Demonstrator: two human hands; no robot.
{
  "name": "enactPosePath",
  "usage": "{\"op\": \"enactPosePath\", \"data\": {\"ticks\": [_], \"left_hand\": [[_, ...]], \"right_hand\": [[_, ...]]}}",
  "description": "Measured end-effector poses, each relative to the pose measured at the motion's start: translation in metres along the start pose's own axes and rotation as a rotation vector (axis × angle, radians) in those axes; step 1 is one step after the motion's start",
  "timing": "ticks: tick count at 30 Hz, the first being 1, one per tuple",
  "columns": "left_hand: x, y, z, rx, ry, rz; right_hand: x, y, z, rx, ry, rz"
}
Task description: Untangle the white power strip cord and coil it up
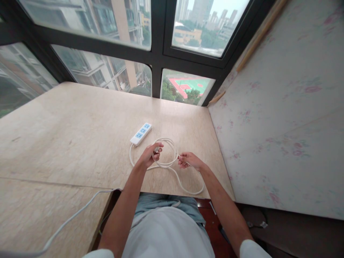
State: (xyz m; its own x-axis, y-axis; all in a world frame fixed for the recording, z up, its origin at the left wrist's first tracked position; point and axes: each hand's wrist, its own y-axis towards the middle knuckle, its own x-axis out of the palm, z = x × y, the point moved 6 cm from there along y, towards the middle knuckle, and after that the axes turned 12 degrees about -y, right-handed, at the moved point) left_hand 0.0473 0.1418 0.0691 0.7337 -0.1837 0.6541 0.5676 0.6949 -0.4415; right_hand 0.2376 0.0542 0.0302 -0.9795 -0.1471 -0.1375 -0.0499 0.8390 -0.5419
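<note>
A white power strip (pixel 141 134) with blue socket faces lies on the stone-patterned sill, beyond my hands. Its white cord (pixel 172 143) curves away from the near end and is gathered in a few loose loops between my hands. With curled fingers, my left hand (pixel 153 154) grips the left side of these loops; a pale piece, perhaps the plug, shows in its fingers. On the right side of the coil, my right hand (pixel 189 160) pinches the cord. A slack stretch of it bends over the sill close to my body.
The beige sill (pixel 80 129) runs to dark-framed windows (pixel 157 50). A flowered wall panel (pixel 282 125) rises along the right. Another white cable (pixel 77 208) crosses the lower sill section at left. A gap with dark red floor (pixel 208 218) lies below the near edge.
</note>
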Motion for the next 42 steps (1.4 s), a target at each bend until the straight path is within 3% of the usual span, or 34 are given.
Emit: {"op": "enactPosePath", "data": {"ticks": [7,13,18,26,29,32,36,42], "left_hand": [[-0.005,0.002,-0.016,-0.124,-0.387,-0.103],[-0.002,0.0,-0.025,-0.069,-0.443,-0.143],[0.001,-0.002,-0.033,-0.044,-0.509,-0.167],[0.016,-0.006,-0.044,0.162,-0.799,-0.148],[0.022,-0.005,-0.05,0.234,-0.873,-0.119],[0.025,-0.005,-0.055,0.265,-0.913,-0.093],[0.031,-0.007,-0.068,0.221,-0.917,-0.02],[0.046,-0.012,-0.085,0.248,-0.825,-0.013]], "right_hand": [[-0.009,0.009,0.007,-0.099,0.17,0.311],[-0.012,0.007,0.007,-0.15,0.381,0.404],[-0.01,0.008,0.002,-0.147,0.58,0.351],[0.001,0.007,-0.009,-0.124,0.804,0.251],[0.008,0.004,-0.019,-0.14,0.897,0.127],[0.008,-0.003,-0.035,-0.272,0.898,0.045],[0.003,-0.013,-0.051,-0.476,0.859,0.094],[0.01,-0.017,-0.061,-0.586,0.867,0.117]]}}
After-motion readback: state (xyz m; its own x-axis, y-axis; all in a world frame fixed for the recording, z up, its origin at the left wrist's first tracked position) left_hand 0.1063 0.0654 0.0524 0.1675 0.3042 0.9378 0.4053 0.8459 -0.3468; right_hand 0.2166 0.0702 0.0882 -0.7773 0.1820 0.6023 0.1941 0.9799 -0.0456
